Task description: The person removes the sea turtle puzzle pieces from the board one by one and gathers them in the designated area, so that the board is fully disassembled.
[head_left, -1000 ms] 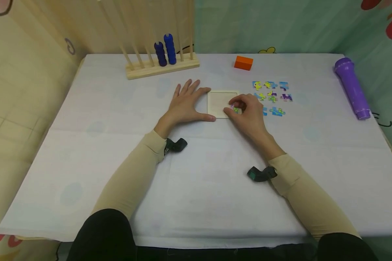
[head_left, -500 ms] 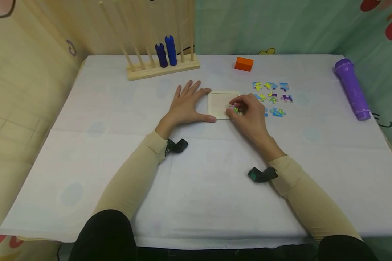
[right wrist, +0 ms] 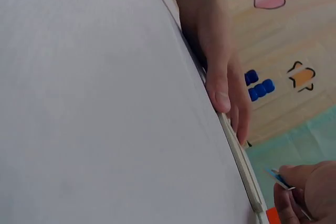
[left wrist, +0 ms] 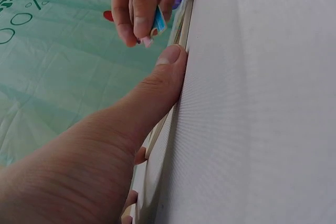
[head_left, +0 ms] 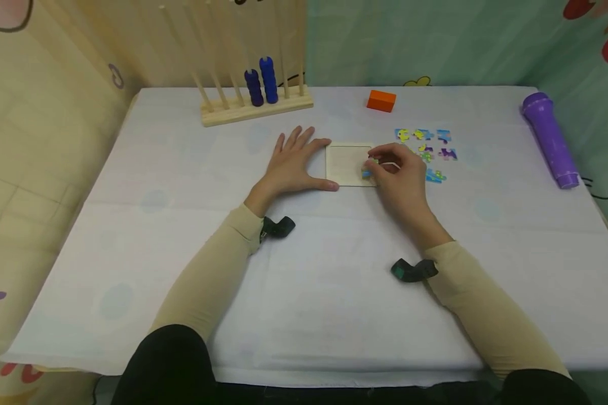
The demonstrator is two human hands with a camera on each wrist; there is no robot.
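Observation:
A shallow pale wooden puzzle tray [head_left: 347,165] lies on the white-covered table. My left hand [head_left: 293,164] is spread at the tray's left side, its thumb and index finger touching the near and far left corners. Over the tray's right part, my right hand [head_left: 404,175] pinches a small jigsaw piece [head_left: 367,174] between thumb and fingers. In the left wrist view this jigsaw piece [left wrist: 159,22] shows blue and pink and is held above the tray rim. Several loose jigsaw pieces [head_left: 434,175] lie right of the tray, some hidden behind my right hand.
At the back left stands a wooden peg rack [head_left: 258,112] with blue beads on two rods. An orange block [head_left: 381,101] sits near the table's back edge. A purple cylinder [head_left: 550,140] lies along the right edge. Printed curtains hang behind the table.
My right hand has shifted slightly right and turned the jigsaw piece, so blue now shows where pink and green did. My left hand stays at the tray corners.

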